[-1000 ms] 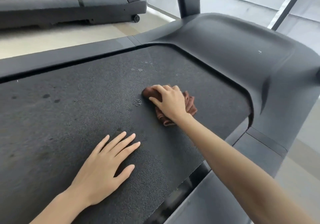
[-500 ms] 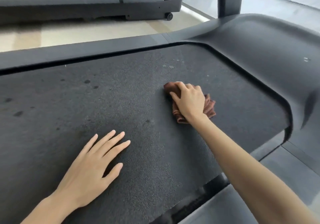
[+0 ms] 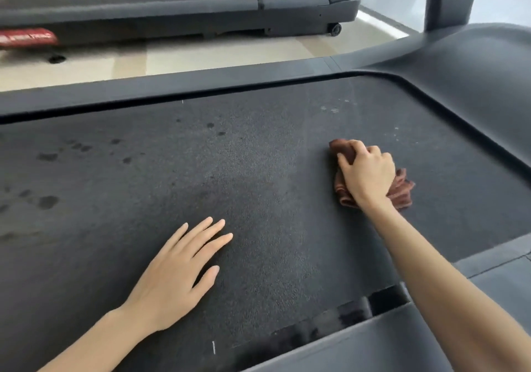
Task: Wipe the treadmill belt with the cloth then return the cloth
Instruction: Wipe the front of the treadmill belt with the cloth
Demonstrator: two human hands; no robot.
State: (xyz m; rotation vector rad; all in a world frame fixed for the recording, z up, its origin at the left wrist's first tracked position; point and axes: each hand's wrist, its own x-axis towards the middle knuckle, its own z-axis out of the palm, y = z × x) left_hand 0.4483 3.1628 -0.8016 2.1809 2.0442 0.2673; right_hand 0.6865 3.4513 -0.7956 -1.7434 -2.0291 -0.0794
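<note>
Dark speckled belt (image 3: 258, 199); right hand (image 3: 366, 172) grips bunched brown cloth (image 3: 400, 189).

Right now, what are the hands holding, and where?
The right hand grips the bunched brown cloth from on top. The left hand holds nothing.

Soft, even daylight fills the scene, brightest beyond the far right corner of the treadmill belt (image 3: 258, 188), where the pale floor (image 3: 201, 55) behind it nearly washes out. The left hand (image 3: 172, 279) on the belt casts only a thin shadow beneath it. The belt's far side rail (image 3: 172, 86) bows (a wide-angle lens). The second treadmill (image 3: 172, 7) beyond looks soft and smeared.
</note>
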